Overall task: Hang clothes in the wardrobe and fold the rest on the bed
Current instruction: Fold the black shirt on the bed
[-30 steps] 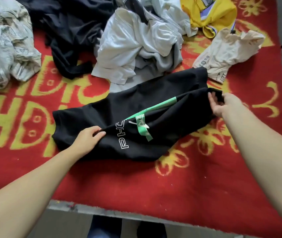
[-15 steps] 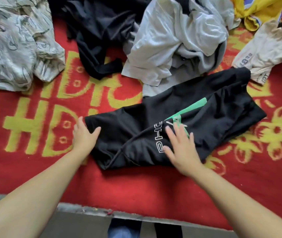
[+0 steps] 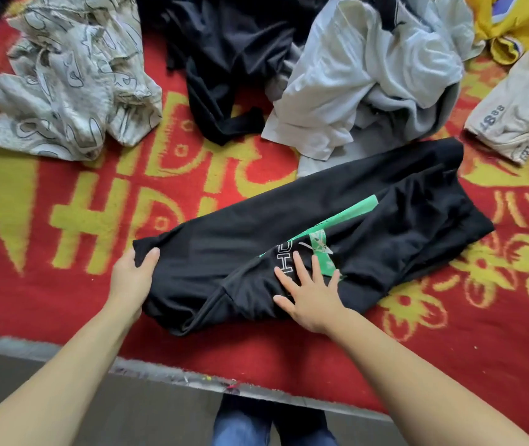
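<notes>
Black garment (image 3: 288,220) on bed (image 3: 63,300): left hand (image 3: 132,273) grips its corner, right hand (image 3: 313,296) presses flat.

black shirt (image 3: 305,226): smooth matt cloth, showing a faintly glossy green stripe
blanket (image 3: 63,252): looking fuzzy, rough woven pile
patterned garment (image 3: 70,82): crinkling thin matt cloth
white shirt (image 3: 369,75): soft matt cotton
bed edge (image 3: 160,370): looking scuffed, hard grey
</notes>
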Demonstrator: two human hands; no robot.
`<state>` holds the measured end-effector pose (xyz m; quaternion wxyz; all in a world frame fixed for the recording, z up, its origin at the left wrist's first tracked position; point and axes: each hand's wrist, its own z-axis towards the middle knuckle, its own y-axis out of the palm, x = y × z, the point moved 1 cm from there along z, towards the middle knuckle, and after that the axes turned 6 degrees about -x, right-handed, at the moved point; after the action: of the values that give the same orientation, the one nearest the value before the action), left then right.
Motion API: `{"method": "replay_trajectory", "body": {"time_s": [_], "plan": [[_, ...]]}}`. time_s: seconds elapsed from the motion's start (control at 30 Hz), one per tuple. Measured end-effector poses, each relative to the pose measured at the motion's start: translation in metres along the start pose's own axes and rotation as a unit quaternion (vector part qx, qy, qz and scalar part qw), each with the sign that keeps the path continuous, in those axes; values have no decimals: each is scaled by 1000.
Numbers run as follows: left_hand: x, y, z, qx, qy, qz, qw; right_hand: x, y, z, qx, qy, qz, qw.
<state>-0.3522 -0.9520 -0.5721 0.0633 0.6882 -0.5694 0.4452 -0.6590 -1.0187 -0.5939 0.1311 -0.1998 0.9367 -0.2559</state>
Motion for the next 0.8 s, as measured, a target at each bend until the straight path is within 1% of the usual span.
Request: {"method": "replay_trajectory", "body": {"time_s": [0.07,0.13,0.17,0.2,0.23,0.27,0.3,0.33,0.37,0.43,0.47,0.5,0.53,0.57,0.6,0.63,0.67,0.7,0.73,0.77,0.8], "plan": [[4,-3,-6,-21,-14,-18,1000,-14,-7,-3,-14,7,13,1000],[28,6,-14,-47,-23,-80,995,-25,-18,-12,6,6,47,999],[43,14,-20,-77,-24,-113,990,-31,-23,-20,17,-16,84,996],[59,26,-27,-120,-24,-143,982,-38,-28,-30,20,-53,147,988],[76,39,-36,-170,-22,-162,972,-48,-33,-41,8,-97,230,968],[92,54,-47,-217,-19,-171,961,-59,-39,-52,-6,-139,312,940],[107,72,-57,-251,-20,-174,952,-70,-42,-62,-2,-166,373,913],[120,90,-66,-263,-24,-178,948,-78,-45,-71,31,-164,423,891],[131,109,-73,-259,-34,-190,946,-79,-46,-75,85,-125,474,868],[149,142,-78,-242,-77,-228,940,-60,-52,-79,189,13,563,805],[156,155,-76,-243,-100,-250,932,-44,-53,-79,219,72,584,778],[161,165,-72,-260,-110,-267,921,-23,-54,-78,237,108,589,765],[164,174,-66,-291,-105,-268,912,-1,-55,-76,250,128,584,761],[164,183,-59,-320,-93,-243,911,21,-57,-73,259,145,575,762],[164,189,-51,-333,-64,-180,924,42,-58,-68,267,161,563,765],[162,192,-41,-318,-3,-79,945,62,-58,-61,273,179,551,768],[159,192,-29,-287,86,40,953,78,-58,-54,280,199,541,768],[154,191,-17,-265,192,168,930,89,-58,-48,290,221,533,764],[146,188,-6,-269,295,297,867,95,-57,-43,314,238,515,761],[137,183,5,-285,382,429,768,93,-55,-41,349,241,479,768],[128,176,14,-291,445,552,642,82,-52,-42,381,227,427,788]]}}
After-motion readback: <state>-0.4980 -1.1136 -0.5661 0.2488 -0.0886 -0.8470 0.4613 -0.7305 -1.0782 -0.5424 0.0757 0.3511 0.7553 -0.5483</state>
